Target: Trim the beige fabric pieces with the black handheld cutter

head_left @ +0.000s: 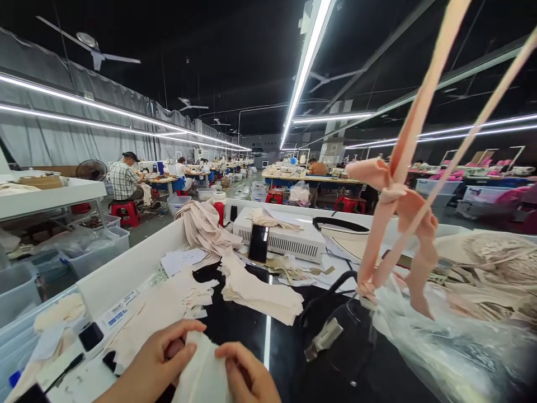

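At the bottom edge of the head view, my left hand (161, 358) and my right hand (247, 372) both pinch a cream fabric piece (203, 372) that stands up between them. The left thumb and fingers close on its left edge, the right fingers on its right edge. Just behind the hands lie loose cream fabric pieces (163, 305) on the black glossy tabletop (247, 330). A neat stack of the same cream pieces (258, 294) rests further back.
A white machine box (289, 238) with a dark phone leaning on it stands mid-table. Pink ribbon (398, 207) hangs at right above a clear plastic bag (453, 347). A white table wall (126, 268) runs along the left. Other people sit at distant sewing stations.
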The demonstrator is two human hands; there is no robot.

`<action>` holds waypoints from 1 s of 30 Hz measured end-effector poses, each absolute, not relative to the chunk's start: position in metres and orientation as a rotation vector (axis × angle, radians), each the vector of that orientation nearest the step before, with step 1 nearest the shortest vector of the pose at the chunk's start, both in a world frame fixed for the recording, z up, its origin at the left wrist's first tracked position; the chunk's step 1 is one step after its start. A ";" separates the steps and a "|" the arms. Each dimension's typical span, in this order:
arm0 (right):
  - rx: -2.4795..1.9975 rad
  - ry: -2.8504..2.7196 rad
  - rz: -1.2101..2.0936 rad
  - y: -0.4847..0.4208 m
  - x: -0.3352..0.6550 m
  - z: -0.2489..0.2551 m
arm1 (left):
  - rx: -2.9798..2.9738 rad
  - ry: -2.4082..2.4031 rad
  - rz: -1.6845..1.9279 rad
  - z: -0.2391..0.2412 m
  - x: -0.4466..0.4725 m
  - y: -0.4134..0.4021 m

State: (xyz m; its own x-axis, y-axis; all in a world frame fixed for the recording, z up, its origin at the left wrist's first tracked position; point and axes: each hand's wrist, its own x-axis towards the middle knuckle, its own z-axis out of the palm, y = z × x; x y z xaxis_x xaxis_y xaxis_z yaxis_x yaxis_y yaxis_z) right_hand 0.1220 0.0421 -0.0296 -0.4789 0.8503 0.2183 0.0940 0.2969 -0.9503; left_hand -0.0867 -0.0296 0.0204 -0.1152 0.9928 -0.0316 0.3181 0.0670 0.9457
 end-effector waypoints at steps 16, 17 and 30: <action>-1.383 -1.670 0.524 0.166 0.182 0.014 | 1.545 1.383 1.239 0.046 -0.048 0.161; -1.400 -1.681 0.504 0.173 0.186 0.015 | 1.549 1.396 1.232 0.044 -0.047 0.168; -1.500 -1.973 0.299 0.209 0.196 -0.008 | 1.686 1.710 0.991 0.002 -0.054 0.201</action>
